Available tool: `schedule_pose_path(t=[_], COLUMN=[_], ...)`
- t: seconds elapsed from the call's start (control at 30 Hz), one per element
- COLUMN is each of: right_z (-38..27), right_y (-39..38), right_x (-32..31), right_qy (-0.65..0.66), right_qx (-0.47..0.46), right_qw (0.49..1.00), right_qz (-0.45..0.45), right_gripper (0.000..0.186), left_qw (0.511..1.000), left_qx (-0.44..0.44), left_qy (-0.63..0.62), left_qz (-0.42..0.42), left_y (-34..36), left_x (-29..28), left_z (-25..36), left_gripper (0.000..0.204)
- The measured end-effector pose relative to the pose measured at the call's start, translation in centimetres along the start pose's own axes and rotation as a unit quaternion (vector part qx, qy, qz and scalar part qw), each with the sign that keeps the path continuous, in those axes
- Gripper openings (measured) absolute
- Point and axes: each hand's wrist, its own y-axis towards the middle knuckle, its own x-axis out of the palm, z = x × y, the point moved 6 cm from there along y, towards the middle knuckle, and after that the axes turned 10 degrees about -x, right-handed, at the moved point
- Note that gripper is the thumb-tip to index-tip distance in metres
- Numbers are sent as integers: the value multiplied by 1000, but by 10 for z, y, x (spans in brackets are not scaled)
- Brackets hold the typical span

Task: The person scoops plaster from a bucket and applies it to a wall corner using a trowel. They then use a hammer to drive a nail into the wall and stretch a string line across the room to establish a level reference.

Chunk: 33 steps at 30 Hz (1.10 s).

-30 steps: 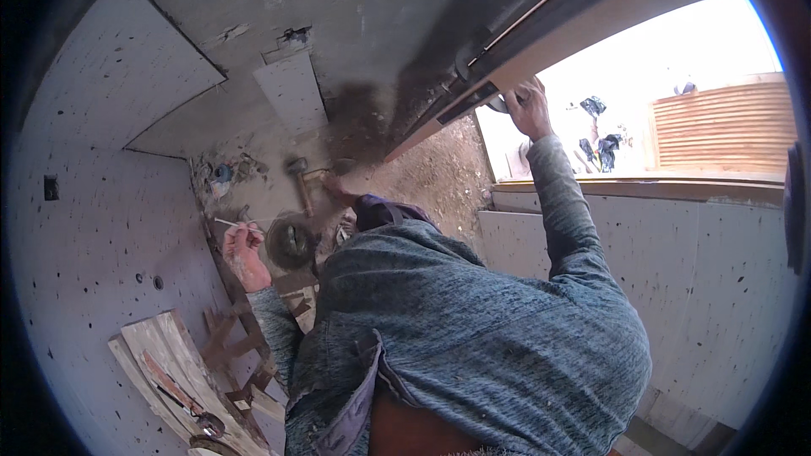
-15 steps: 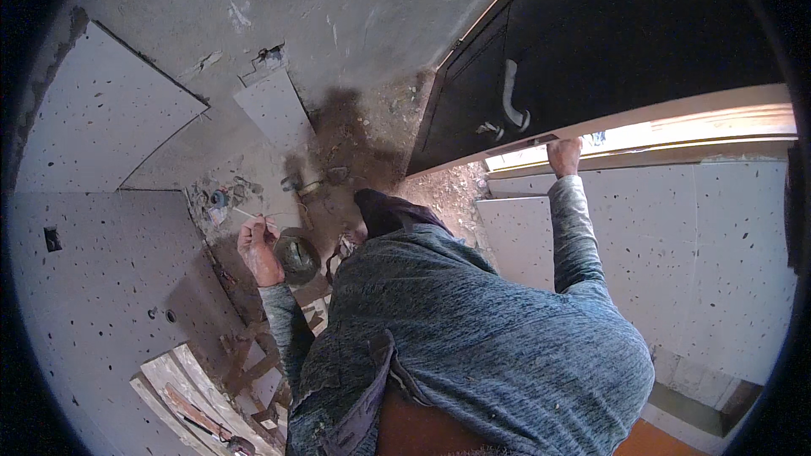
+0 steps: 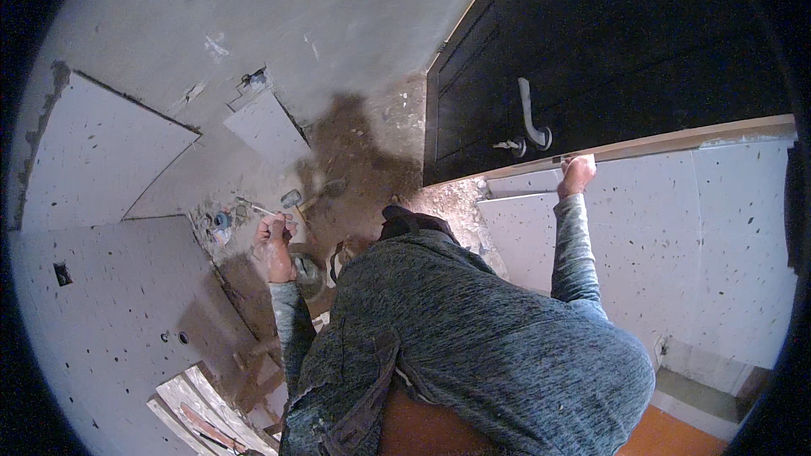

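In the head view, my right hand (image 3: 577, 176) grips the edge of a black door (image 3: 642, 51), just beyond its lever handle. The handle (image 3: 530, 114) looks pale, as if wrapped, and a small pale piece (image 3: 507, 144) sticks out beside its base. My left hand (image 3: 277, 245) is raised over the floor on the left, its fingers pinched on a thin, light stick-like tool (image 3: 255, 206). What kind of tool it is cannot be made out. Below that hand, partly covered by it, stands a round bucket (image 3: 311, 274).
A mallet-like tool (image 3: 292, 199) lies on the dirty floor beyond my left hand. Speckled white tiles (image 3: 110, 287) cover the left wall, and more (image 3: 642, 236) line the right. Wooden boards (image 3: 182, 414) lie at lower left. A bare grey wall (image 3: 338, 17) rises ahead.
The door has swung closer to its frame with my right hand on its edge, and the bright gap is gone. My left hand has shifted slightly right and nearer, still pinching the stick-like tool.
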Motion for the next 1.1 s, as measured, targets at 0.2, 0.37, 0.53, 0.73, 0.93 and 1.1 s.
schedule_pose_path(t=[0.2,0.37,0.53,0.73,0.93,1.1], right_z=[-11,-35,-44,-30,-30,-45], right_y=[-25,-44,-49,-32,-2,24], right_x=[1,24,34,26,-1,-22], right_qy=[-51,-137,-207,-248,-267,-310], right_qx=[-149,-222,-311,-310,-296,-302], right_qw=[984,958,922,916,913,890], right_qz=[80,118,106,65,86,144], right_gripper=[27,34,52,55,52,43], left_qw=[999,997,997,996,995,993], left_qx=[-4,-39,-37,-1,43,74], left_qy=[22,50,16,35,54,54], left_qz=[-31,-52,-63,-81,-67,-76], left_y=[17,28,29,17,9,-3], left_x=[48,84,128,182,203,231], left_z=[-11,-26,-18,21,55,85], left_gripper=[11,10,10,11,10,10])
